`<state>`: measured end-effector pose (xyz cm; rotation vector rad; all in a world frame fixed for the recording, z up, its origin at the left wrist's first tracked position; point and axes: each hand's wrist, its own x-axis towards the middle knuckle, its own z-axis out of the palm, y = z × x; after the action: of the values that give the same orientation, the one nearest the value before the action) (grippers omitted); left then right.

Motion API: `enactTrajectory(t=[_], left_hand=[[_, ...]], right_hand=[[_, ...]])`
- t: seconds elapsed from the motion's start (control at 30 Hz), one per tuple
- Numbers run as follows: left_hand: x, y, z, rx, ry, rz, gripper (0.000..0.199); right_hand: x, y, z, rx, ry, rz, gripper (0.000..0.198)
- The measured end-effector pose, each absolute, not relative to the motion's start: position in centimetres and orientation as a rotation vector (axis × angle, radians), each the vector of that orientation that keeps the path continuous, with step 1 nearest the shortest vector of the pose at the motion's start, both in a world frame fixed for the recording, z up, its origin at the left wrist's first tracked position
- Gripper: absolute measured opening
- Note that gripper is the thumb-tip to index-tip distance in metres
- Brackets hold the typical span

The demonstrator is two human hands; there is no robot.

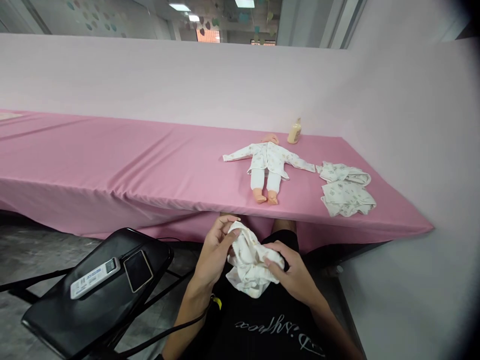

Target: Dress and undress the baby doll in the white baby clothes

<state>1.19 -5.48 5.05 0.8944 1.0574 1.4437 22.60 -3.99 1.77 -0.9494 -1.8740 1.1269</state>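
A bunched white baby garment with a faint print is held above my lap, in front of the table edge. My left hand pinches its upper left part between thumb and fingers. On the other side, my right hand grips the lower right part of the cloth. Folds hide which kind of garment it is. Beyond my hands a baby doll lies on its back on the table, its feet toward me. It wears a white printed jacket with arms spread, and white trousers.
Folded printed baby clothes lie right of the doll on the pink-covered table. A cream pump bottle stands near the wall. To my left, a black folding chair carries a phone and a white device. A cable crosses my left forearm.
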Motion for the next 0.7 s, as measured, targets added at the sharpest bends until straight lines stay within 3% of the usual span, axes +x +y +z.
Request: enactTrajectory(t=[0.17, 0.27, 0.4, 0.57, 0.7], left_hand=[[-0.3, -6.3, 5.3, 1.073, 1.247, 1.524, 0.030], [-0.6, -6.8, 5.6, 1.317, 1.323, 1.431, 0.023], [-0.5, -6.7, 6.6, 1.416, 1.203, 1.252, 0.025], [-0.5, -5.5, 9.2, 1.372, 1.000, 1.251, 0.036], [-0.9, -4.7, 12.4, 1.591, 0.905, 1.168, 0.044]], right_hand=[[24.3, -2.9, 1.6, -1.126, -1.646, 0.738, 0.028], [25.1, -2.9, 2.2, -1.171, -1.540, 0.660, 0.019], [25.7, -2.6, 3.9, -1.153, -1.449, 0.990, 0.004], [25.7, -0.6, 8.0, -0.933, -1.191, 1.637, 0.024], [24.9, 0.6, 11.5, -0.861, -1.163, 1.628, 0.028]])
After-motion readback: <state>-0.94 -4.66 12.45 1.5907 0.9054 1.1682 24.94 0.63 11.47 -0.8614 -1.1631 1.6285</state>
